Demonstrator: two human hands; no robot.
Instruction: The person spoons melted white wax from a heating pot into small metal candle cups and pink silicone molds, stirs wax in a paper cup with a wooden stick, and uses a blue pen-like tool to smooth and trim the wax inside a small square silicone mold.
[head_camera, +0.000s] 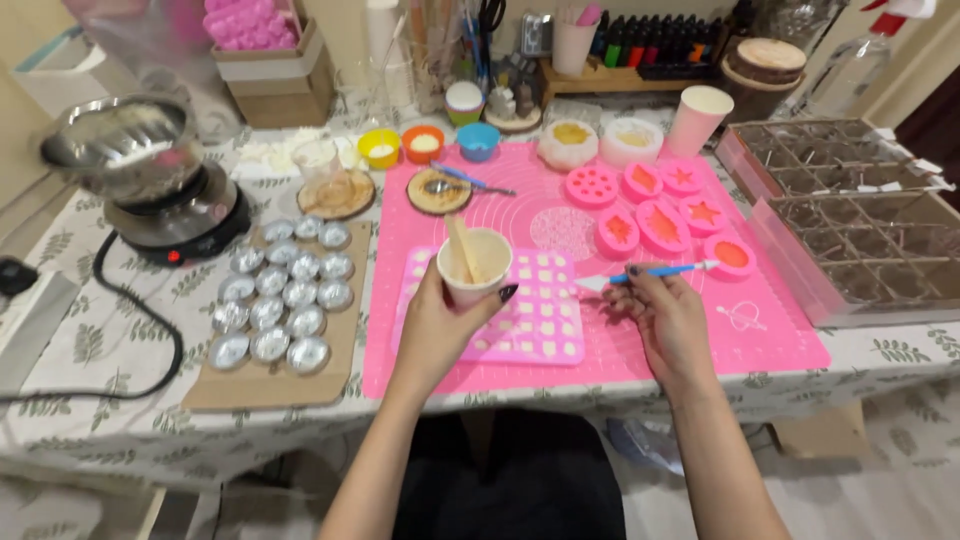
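The left hand is gripping a paper cup with fingers wrapped over the pink grid mould, most cells looking filled, while at three o'clock the right hand is pinching a blue-handled spatula on the desk.

I see a pale paper cup upright with a wooden stick inside; a blue-handled spatula lies at its three o'clock.

the left hand hides the paper cup's lower half. the spray bottle is cut off at the top edge.
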